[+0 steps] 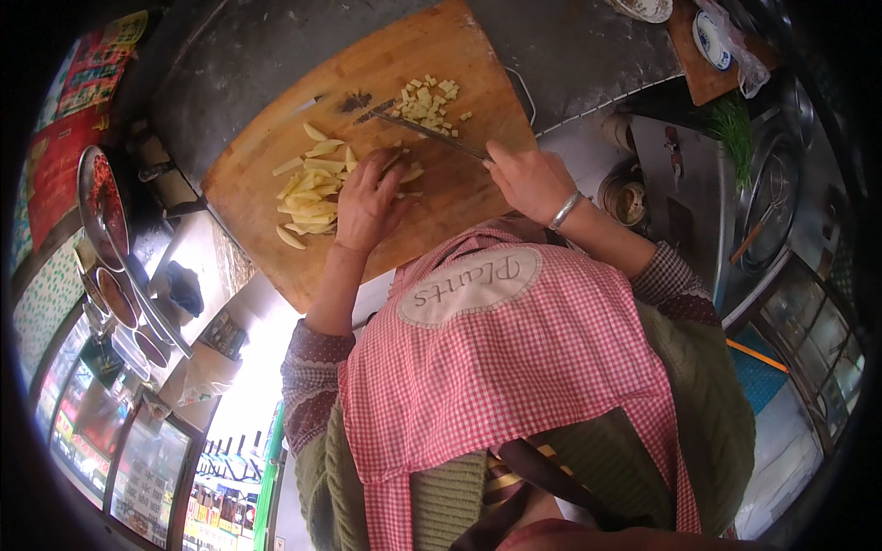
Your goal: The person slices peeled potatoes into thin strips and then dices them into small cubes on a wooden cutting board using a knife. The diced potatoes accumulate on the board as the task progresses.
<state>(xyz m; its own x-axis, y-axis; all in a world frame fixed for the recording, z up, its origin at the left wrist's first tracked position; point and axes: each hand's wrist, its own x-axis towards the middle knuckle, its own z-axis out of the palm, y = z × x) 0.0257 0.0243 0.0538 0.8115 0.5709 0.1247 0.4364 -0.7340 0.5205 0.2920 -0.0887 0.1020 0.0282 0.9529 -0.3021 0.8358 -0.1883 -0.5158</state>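
Observation:
A wooden cutting board point(441, 55) lies before me. My right hand point(530, 175) grips the handle of a kitchen knife point(441, 134), whose blade points up and left across the board. Curled fingers of my left hand point(372, 196) press on pale yellow strips that look like potato; a few ends point(412, 172) poke out on its right side, the rest being hidden under the palm. Left of that hand lies a loose pile of potato strips point(306, 196). Beyond the blade sits a heap of small potato cubes point(427, 103).
A dark worktop point(572, 48) surrounds the board's far side. To the left stand a pan of red chopped food point(103, 193) and several bowls point(117, 296). On the right are green herbs point(734, 131), a whisk point(761, 224) in a metal basin and a blue-patterned dish point(711, 41).

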